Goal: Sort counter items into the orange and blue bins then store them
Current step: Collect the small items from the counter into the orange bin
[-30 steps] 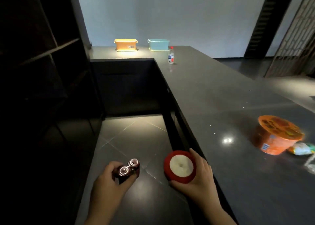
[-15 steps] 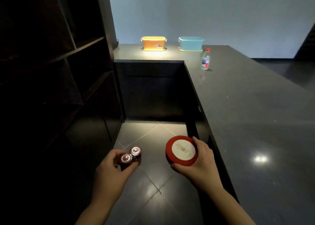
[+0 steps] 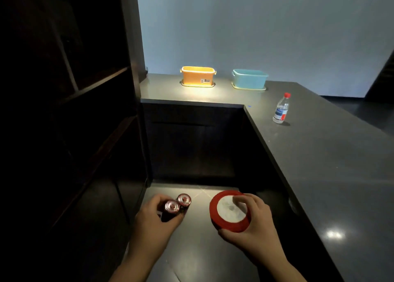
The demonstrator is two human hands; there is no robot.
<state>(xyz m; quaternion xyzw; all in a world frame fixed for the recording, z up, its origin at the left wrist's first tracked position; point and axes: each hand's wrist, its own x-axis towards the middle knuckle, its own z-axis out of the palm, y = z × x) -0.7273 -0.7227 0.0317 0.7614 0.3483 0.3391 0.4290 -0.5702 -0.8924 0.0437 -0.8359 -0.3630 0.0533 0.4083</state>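
— Fingers (image 3: 157, 202) of my left hand (image 3: 153, 224) are curling tight around two batteries (image 3: 178, 203), metal ends pointing up. My right hand (image 3: 253, 228) is pinching a red roll of tape (image 3: 229, 211), thumb under its near edge and fingertips over the white core.

— How are they going to handle?

— I'm judging the batteries as small, hard, smooth and dense for their size, so likely to slide past each other; I'm gripping them together around their sides. The tape roll looks light and stiff, and holding it across the rim seems safest.

— Where are you holding them?

— Both are hanging in the air above the dark floor, left of the worktop's (image 3: 330, 175) long inner edge. Neither is touching anything but my hands.

— And the bins?

— The orange bin (image 3: 197, 76) and blue bin (image 3: 249, 79) are sitting side by side, apart, along the far edge of the worktop against the wall, well away from me.

— Anything in the way?

— A water bottle (image 3: 281, 108) is standing upright near the worktop's inner corner, in front and right of the blue bin. Dark shelves (image 3: 70, 89) are closing in the left side, so the passage is narrow.
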